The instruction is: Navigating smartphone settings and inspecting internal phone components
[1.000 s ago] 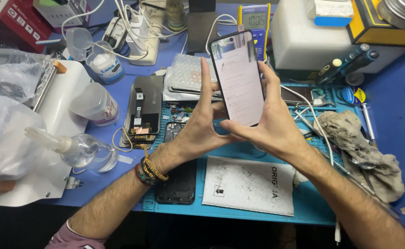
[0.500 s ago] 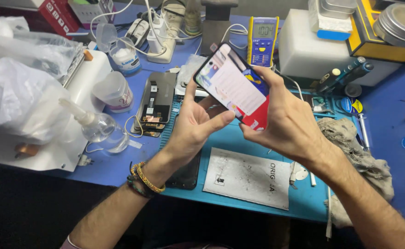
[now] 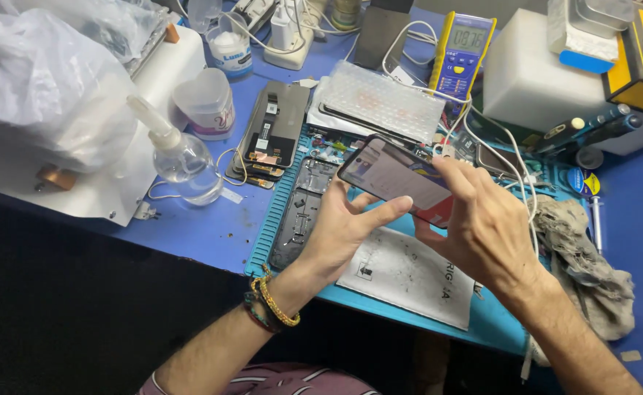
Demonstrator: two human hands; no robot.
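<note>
Both of my hands hold a lit smartphone (image 3: 394, 175) above the blue work mat (image 3: 277, 212). My left hand (image 3: 343, 230) supports its lower edge, thumb stretched along the screen's side. My right hand (image 3: 482, 219) grips the phone's right end from above, covering part of it. The phone lies nearly flat, tilted toward me. Under my hands rests a white printed sheet (image 3: 409, 274). A dark phone frame (image 3: 303, 212) lies on the mat just left of my left hand.
A clear squeeze bottle (image 3: 178, 157) and a heart-shaped tub (image 3: 208, 102) stand at left beside a white machine draped in plastic (image 3: 43, 95). An opened phone body (image 3: 274, 132), a bubble-wrapped panel (image 3: 383, 102), a yellow multimeter (image 3: 468, 51) and a grey rag (image 3: 581, 263) surround the mat.
The phone has come down from upright to nearly flat and low over the mat. My right hand shifted from behind it to gripping its right end.
</note>
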